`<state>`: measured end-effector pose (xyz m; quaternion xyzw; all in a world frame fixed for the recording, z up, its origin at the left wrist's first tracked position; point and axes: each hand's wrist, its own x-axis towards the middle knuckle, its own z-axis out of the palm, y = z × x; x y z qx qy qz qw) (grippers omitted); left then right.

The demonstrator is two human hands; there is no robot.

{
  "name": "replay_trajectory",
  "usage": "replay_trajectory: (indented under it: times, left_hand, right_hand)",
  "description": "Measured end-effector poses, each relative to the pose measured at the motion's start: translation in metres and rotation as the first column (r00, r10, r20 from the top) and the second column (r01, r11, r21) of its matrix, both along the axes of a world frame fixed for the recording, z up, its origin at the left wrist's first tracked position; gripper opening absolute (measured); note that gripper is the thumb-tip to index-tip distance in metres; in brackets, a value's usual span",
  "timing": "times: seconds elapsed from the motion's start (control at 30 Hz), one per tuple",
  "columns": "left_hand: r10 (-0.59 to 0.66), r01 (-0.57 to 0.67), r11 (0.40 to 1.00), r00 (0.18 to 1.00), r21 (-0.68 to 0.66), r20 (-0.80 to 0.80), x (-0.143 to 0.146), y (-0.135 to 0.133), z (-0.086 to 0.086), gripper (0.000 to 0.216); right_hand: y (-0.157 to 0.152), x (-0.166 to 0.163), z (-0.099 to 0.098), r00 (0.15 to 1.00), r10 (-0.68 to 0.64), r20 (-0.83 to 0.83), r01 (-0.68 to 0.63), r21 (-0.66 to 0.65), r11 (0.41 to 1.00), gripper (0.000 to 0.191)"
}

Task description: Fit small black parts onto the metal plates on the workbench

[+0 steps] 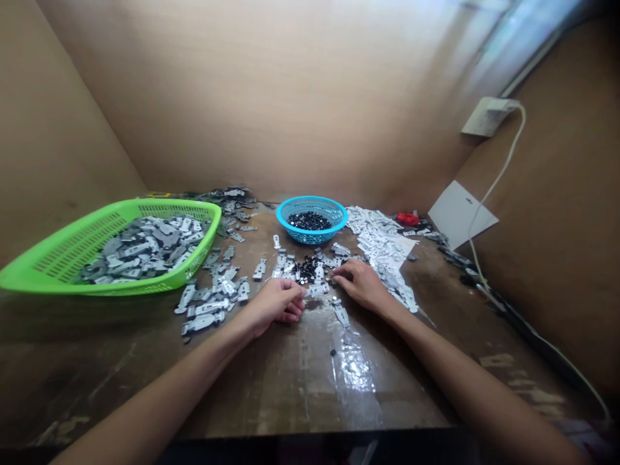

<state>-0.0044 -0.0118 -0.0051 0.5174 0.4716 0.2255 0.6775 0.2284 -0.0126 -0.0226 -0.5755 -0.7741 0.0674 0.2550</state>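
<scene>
In the head view, the table [271,394] fills the lower half of the frame, and both hands meet near its centre. Any marks on the small parts are too small to read; the white card [462,213] leaning at the right of the frame shows a dark slot.

The left hand [278,301], just left of centre, has its fingers curled, with thumb and forefinger close together at the tips; whether they are clamped on a part cannot be told. The right hand [361,283], right of centre, is bent downward with its fingertips low over the table, beside the loose parts; whether they grip something cannot be made out.

Between and just beyond the hands lies a small pile of black round pieces [307,266], with flat grey parts [227,284] around it and spread towards the left. One grey part lies nearer the lower centre, below the right hand.

At upper centre, a blue basket [311,238] holds more dark pieces. A large green basket [169,283] at the left is heaped with similar grey parts. Right of the blue basket spreads a heap of white parts [378,239], with a red item [407,219] near its far edge.
</scene>
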Motion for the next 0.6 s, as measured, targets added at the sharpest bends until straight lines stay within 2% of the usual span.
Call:
replay_trajectory:
  times: [0.1, 0.6]
  left_hand:
    - [-0.002, 0.002, 1.000, 1.000, -0.008, 0.004, 0.000, 0.000, 0.000, 0.031]
    - [0.010, -0.010, 1.000, 1.000, -0.005, 0.012, -0.003, 0.005, 0.002, 0.031]
  right_hand:
    - [-0.003, -0.004, 0.000, 1.000, 0.001, 0.027, 0.000, -0.029, 1.000, 0.019]
    - [-0.007, -0.021, -0.004, 0.994, 0.068, 0.087, -0.071, 0.036, 0.997, 0.016]
